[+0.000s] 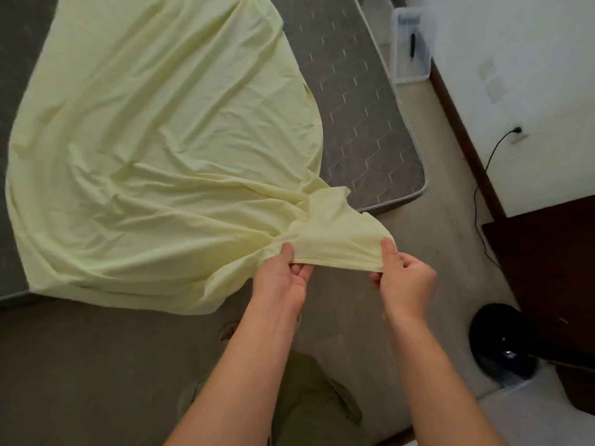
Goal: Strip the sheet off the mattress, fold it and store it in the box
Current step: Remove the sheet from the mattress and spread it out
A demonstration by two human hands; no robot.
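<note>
The pale yellow sheet [161,140] lies loose and creased over the grey quilted mattress [363,123]. It fills the picture from 12 o'clock round to 9 o'clock, and the mattress's corner at 3 o'clock of the sheet is bare. One corner of the sheet is drawn off the mattress edge toward 5 o'clock and hangs over the floor [434,188].

The left hand [283,278] and right hand [405,278] hold the hem of that corner, stretched between them. On each hand the thumb lies on top of the cloth and the curled fingers [297,270] are underneath, pinching the edge. The right hand is at 3 o'clock of the left, and the two are near each other.

The clear box [409,46] stands on the floor at 1 o'clock, beside the mattress and against the wall. A black round base [502,342] sits at 4 o'clock beside dark wooden furniture [547,268].
</note>
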